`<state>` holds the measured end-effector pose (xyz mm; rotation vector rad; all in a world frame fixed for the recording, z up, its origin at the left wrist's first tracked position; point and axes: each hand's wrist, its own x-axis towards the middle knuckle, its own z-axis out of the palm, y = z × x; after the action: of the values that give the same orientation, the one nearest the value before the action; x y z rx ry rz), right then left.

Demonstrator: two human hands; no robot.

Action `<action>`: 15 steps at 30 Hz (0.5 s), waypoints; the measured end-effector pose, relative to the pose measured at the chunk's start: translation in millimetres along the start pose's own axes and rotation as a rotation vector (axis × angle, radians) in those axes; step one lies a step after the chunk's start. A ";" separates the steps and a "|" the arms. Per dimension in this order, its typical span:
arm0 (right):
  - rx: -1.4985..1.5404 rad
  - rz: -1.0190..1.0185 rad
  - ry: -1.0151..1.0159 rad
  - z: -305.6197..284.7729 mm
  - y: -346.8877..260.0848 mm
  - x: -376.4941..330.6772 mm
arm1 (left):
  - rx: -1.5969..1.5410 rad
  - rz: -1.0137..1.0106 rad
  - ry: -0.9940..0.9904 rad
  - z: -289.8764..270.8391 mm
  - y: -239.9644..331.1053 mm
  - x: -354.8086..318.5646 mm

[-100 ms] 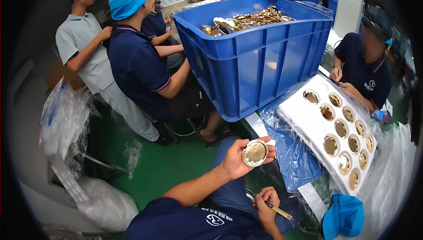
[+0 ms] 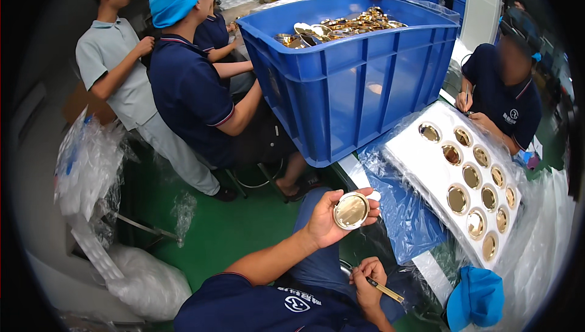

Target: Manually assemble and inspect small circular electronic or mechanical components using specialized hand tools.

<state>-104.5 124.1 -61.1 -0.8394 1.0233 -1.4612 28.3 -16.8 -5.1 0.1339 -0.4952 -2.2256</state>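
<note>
My left hand [image 2: 329, 216] holds up a shiny round gold lid [image 2: 351, 210] with a raised rim, its face turned towards me. The thumb and fingers grip it by the edge. Lower down, close to my lap, my right hand [image 2: 367, 280] is closed around a slim yellow-and-black utility knife [image 2: 386, 290]. The knife points down to the right, well apart from the lid. Just right of my hands, a white foam tray [image 2: 434, 167] carries several similar gold pieces in round recesses.
Ahead stands a large blue crate [image 2: 365, 88] heaped with gold pieces [image 2: 347, 27]. A blue cap [image 2: 476, 298] lies at lower right, by clear plastic film [image 2: 542, 234]. Co-workers sit and stand at left, behind the crate and at right. Bagged plastic [image 2: 149, 280] fills the lower left.
The lid in my left hand has shifted very slightly left and tilted a little, so its reflection differs. My right hand keeps its hold on the knife.
</note>
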 end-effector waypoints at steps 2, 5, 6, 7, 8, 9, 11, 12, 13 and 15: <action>0.005 -0.007 -0.009 -0.6 0.8 -0.1 | 0.000 -0.004 0.011 0.5 -0.2 0.8; 0.017 -0.015 -0.003 -0.6 1.7 -0.9 | -0.022 -0.017 0.013 -0.1 -1.3 2.9; 0.016 -0.015 -0.002 -0.3 1.3 -1.1 | -0.044 -0.025 0.005 -0.4 -1.6 3.4; 0.018 -0.009 -0.002 0.0 0.7 -1.3 | -0.045 -0.026 0.004 -0.6 -1.8 3.3; 0.020 -0.004 0.001 -0.1 0.1 -1.5 | -0.026 -0.028 0.011 -0.9 -2.6 3.6; 0.018 -0.004 0.003 -0.3 -0.2 -1.6 | -0.007 -0.030 0.017 -1.1 -3.4 3.9; 0.008 -0.003 0.002 -0.5 -1.0 -2.0 | -0.009 -0.035 0.010 -0.1 -4.0 3.3; 0.007 -0.003 0.005 -0.5 -1.4 -2.2 | -0.008 -0.038 0.004 0.2 -4.1 2.5; 0.003 0.006 0.008 -0.5 -1.9 -2.3 | -0.010 -0.041 0.004 -0.7 -4.1 1.8; -0.002 0.013 0.013 -0.4 -2.4 -2.6 | 0.002 -0.051 -0.009 -4.3 -4.1 0.7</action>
<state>-105.3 126.8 -58.9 -0.8245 1.0384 -1.4565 26.1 -16.3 -10.6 0.1391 -0.5040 -2.2762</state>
